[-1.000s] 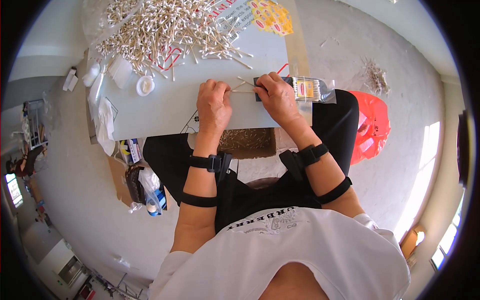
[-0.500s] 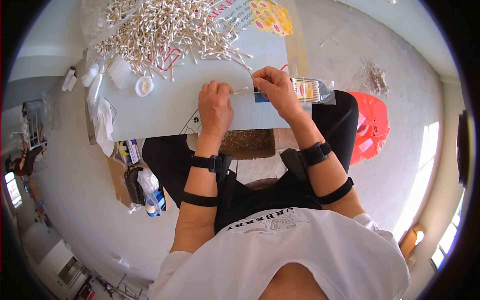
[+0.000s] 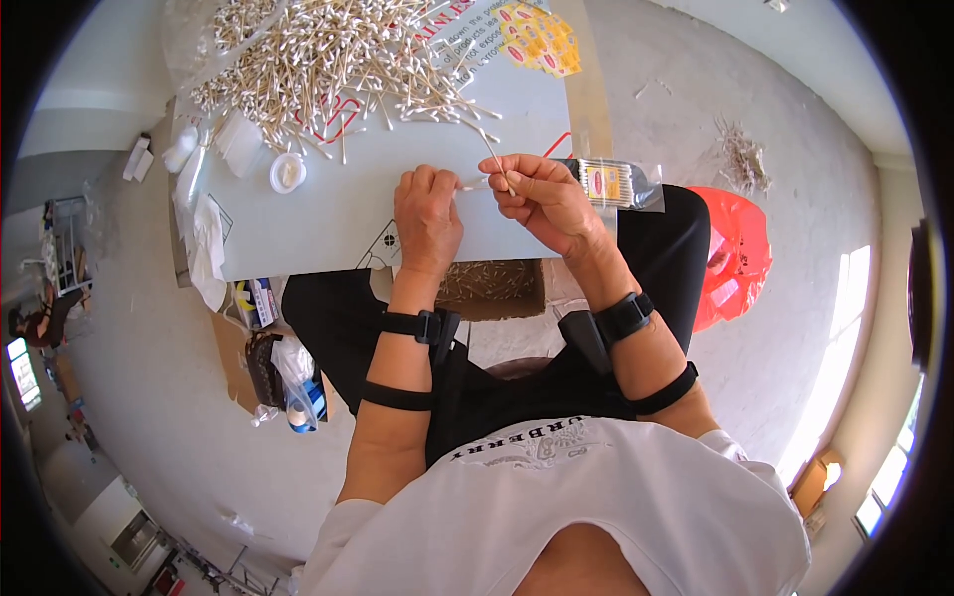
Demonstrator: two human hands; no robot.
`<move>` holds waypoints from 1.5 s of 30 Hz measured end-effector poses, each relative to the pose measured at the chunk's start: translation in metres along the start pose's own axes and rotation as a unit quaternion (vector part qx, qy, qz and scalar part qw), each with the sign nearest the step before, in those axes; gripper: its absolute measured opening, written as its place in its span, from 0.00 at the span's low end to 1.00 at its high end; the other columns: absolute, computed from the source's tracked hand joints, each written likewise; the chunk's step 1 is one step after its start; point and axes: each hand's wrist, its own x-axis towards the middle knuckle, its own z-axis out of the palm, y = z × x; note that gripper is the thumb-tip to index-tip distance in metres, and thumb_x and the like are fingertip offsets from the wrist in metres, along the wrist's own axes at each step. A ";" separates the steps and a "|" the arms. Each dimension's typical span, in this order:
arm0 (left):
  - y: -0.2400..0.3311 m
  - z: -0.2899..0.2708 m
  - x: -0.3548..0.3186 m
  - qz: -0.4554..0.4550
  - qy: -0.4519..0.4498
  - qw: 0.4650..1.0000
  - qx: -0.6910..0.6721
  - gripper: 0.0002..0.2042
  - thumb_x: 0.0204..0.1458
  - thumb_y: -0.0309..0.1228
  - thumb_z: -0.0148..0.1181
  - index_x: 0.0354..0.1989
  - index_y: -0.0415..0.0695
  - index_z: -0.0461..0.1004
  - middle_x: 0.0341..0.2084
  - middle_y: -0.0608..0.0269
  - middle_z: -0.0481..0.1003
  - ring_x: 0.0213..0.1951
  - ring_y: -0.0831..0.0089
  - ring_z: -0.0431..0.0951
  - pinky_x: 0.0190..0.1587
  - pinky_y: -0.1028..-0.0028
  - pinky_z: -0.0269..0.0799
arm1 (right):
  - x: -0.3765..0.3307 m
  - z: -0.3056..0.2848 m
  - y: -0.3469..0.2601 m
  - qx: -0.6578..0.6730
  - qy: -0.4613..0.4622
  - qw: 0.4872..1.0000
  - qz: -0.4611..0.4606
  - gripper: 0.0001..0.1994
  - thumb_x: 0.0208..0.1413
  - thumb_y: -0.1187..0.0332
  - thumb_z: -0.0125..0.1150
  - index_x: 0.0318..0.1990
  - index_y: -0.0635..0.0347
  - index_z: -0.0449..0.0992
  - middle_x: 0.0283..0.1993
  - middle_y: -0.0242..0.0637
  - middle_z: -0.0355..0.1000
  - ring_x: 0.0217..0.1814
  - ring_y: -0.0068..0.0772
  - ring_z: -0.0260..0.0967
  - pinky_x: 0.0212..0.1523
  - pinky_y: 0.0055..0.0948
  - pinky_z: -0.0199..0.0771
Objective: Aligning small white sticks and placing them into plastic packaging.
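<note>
Beyond my fingers (image 3: 517, 177) the heap of cotton swabs (image 3: 328, 60) blocks the far bench (image 3: 328, 214). Leftward the bare grey top lies open as far as the small white cup (image 3: 287, 172). Just right of them, a clear packet (image 3: 618, 184) takes the edge.

Hands (image 3: 487, 204) w/ cotton swabs (image 3: 494, 161) (pile (image 3: 328, 60) behind), table (image 3: 328, 214)

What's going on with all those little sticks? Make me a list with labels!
Place: grey table, seen from above
Left hand: rests on the table, pinching cotton swabs
Right hand: raised, pinching one cotton swab
Big pile of swabs: far side of the table
Small clear packet: beside the right hand
Small white dish: left of the hands
</note>
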 end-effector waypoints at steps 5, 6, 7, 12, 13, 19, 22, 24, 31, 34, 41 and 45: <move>0.000 0.000 -0.001 -0.002 0.004 1.000 -0.006 0.09 0.41 0.15 0.56 0.28 0.45 0.71 0.27 0.62 0.68 0.34 0.59 0.69 0.38 0.62 0.64 | -0.001 0.000 0.004 -0.084 0.037 0.995 -0.034 0.04 0.58 0.77 0.59 0.38 0.64 0.78 0.34 0.28 0.74 0.30 0.14 0.62 0.29 0.15 0.59; -0.001 0.001 -0.002 -0.003 0.008 1.000 -0.009 0.09 0.41 0.16 0.56 0.29 0.45 0.71 0.27 0.62 0.68 0.34 0.59 0.69 0.38 0.62 0.64 | -0.001 0.000 0.004 -0.083 0.037 0.995 -0.033 0.04 0.58 0.77 0.59 0.38 0.64 0.78 0.34 0.28 0.74 0.30 0.14 0.62 0.29 0.15 0.59; -0.001 0.001 -0.002 -0.002 0.011 1.000 -0.011 0.09 0.41 0.16 0.56 0.29 0.45 0.71 0.27 0.62 0.68 0.34 0.60 0.69 0.38 0.62 0.64 | 0.000 0.001 0.004 -0.102 0.045 0.993 -0.041 0.03 0.56 0.77 0.61 0.37 0.63 0.79 0.33 0.26 0.73 0.30 0.14 0.62 0.29 0.15 0.60; -0.001 0.002 -0.003 -0.005 0.012 1.000 -0.013 0.08 0.42 0.17 0.56 0.29 0.45 0.71 0.28 0.63 0.69 0.34 0.60 0.69 0.39 0.62 0.64 | -0.001 0.006 0.002 -0.155 0.077 0.984 -0.051 0.03 0.53 0.76 0.65 0.35 0.61 0.78 0.30 0.24 0.73 0.27 0.12 0.62 0.28 0.14 0.59; -0.001 0.001 -0.003 -0.005 0.013 1.000 -0.014 0.08 0.42 0.17 0.56 0.29 0.45 0.72 0.28 0.63 0.69 0.35 0.60 0.69 0.39 0.62 0.64 | -0.002 0.007 0.001 -0.168 0.085 0.981 -0.051 0.03 0.53 0.76 0.66 0.34 0.61 0.78 0.29 0.24 0.72 0.27 0.12 0.62 0.27 0.14 0.59; 0.000 0.003 -0.003 0.000 0.020 1.000 -0.017 0.09 0.42 0.17 0.56 0.29 0.45 0.72 0.28 0.63 0.69 0.35 0.60 0.70 0.39 0.62 0.64 | -0.003 0.007 0.003 -0.222 0.107 0.967 -0.059 0.03 0.51 0.75 0.67 0.32 0.60 0.79 0.26 0.23 0.71 0.25 0.11 0.60 0.26 0.14 0.56; 0.000 0.001 -0.004 -0.007 0.011 1.000 -0.018 0.08 0.43 0.17 0.57 0.31 0.44 0.73 0.30 0.62 0.70 0.36 0.59 0.70 0.39 0.62 0.65 | -0.004 0.008 0.003 -0.239 0.114 0.962 -0.059 0.03 0.50 0.75 0.68 0.31 0.60 0.79 0.25 0.23 0.71 0.24 0.11 0.59 0.25 0.14 0.56; -0.001 0.000 -0.002 -0.018 0.067 0.995 -0.066 0.07 0.46 0.18 0.57 0.32 0.43 0.73 0.30 0.62 0.70 0.35 0.62 0.70 0.38 0.65 0.66 | -0.004 0.009 0.004 -0.236 0.111 0.964 -0.054 0.03 0.50 0.75 0.68 0.31 0.60 0.79 0.25 0.23 0.71 0.24 0.11 0.59 0.25 0.15 0.55; 0.006 -0.023 0.005 -0.202 0.130 0.934 -0.266 0.01 0.57 0.23 0.57 0.34 0.40 0.73 0.26 0.66 0.72 0.26 0.80 0.67 0.30 0.79 0.66 | -0.022 0.004 0.006 -0.341 0.033 0.939 -0.005 0.03 0.48 0.76 0.68 0.29 0.63 0.78 0.25 0.24 0.71 0.25 0.14 0.62 0.27 0.19 0.62; -0.027 -0.027 0.000 -0.238 0.064 0.932 -0.264 0.02 0.55 0.23 0.58 0.34 0.38 0.74 0.23 0.68 0.72 0.24 0.81 0.67 0.30 0.78 0.67 | -0.031 0.003 0.015 -0.483 -0.050 0.874 0.015 0.04 0.47 0.76 0.67 0.29 0.66 0.78 0.24 0.29 0.71 0.26 0.19 0.65 0.29 0.22 0.66; -0.014 -0.018 -0.006 -0.149 -0.013 0.988 -0.048 0.07 0.43 0.19 0.63 0.30 0.42 0.74 0.28 0.62 0.74 0.33 0.61 0.74 0.38 0.65 0.71 | -0.020 -0.009 0.026 -0.658 0.127 0.711 -0.210 0.06 0.47 0.75 0.66 0.31 0.64 0.75 0.28 0.39 0.70 0.30 0.37 0.71 0.31 0.31 0.71; -0.012 -0.016 -0.003 -0.107 -0.019 0.994 0.018 0.08 0.41 0.18 0.64 0.29 0.43 0.74 0.27 0.62 0.72 0.36 0.59 0.73 0.38 0.62 0.71 | -0.009 -0.019 0.021 -0.730 0.178 0.600 -0.273 0.07 0.48 0.73 0.65 0.34 0.59 0.74 0.34 0.40 0.70 0.35 0.45 0.72 0.33 0.37 0.72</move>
